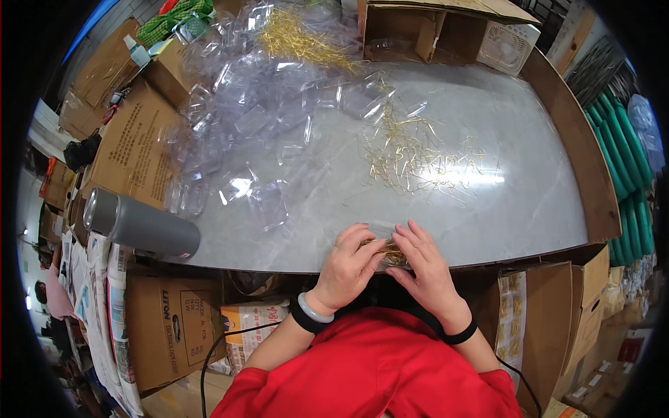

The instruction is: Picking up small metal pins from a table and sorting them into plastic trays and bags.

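Observation:
At the table's front edge my left hand (341,273) and my right hand (428,273) curve around a clear plastic box (382,228), one from each side. Thin gold wire hooks (394,255) show between my fingers, apparently inside the box; my fingers hide most of both. Beyond my hands, loose gold wire hooks (425,164) lie scattered on the grey table (529,216). A large heap of empty clear plastic boxes (251,104) covers the far left, with a dense pile of gold hooks (300,40) on top of it.
A grey tumbler (150,226) lies at the left table edge. Cardboard walls (568,139) border the right side. At the back stand an open cardboard box (397,35) and a small white fan (506,47). Cartons (174,327) sit below the table's front edge.

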